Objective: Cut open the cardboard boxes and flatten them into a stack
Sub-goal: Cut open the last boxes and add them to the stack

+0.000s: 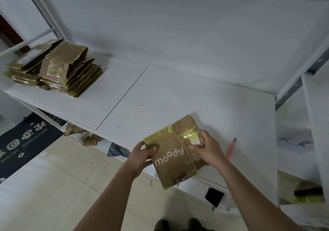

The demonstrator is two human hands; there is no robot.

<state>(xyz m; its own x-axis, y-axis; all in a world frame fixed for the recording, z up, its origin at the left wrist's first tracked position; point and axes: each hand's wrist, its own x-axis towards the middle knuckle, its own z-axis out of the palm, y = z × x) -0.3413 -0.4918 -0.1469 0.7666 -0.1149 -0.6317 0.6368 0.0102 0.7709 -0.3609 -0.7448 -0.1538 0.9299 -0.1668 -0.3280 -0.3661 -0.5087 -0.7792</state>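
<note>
Near the white surface's (160, 91) front edge, our left hand (142, 155) and right hand (209, 149) gripped a taped cardboard box (175, 152), well apart from the flattened stack (55, 68).

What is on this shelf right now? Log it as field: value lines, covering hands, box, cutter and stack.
left hand: grips the left edge of the box
right hand: holds the taped right side of the box
box: brown cardboard printed "moody", yellowish tape, held over the front edge of the shelf
cutter: pink, lying on the shelf right of the right hand, untouched
stack: flattened cardboard at the far left of the shelf
shelf: white
</note>
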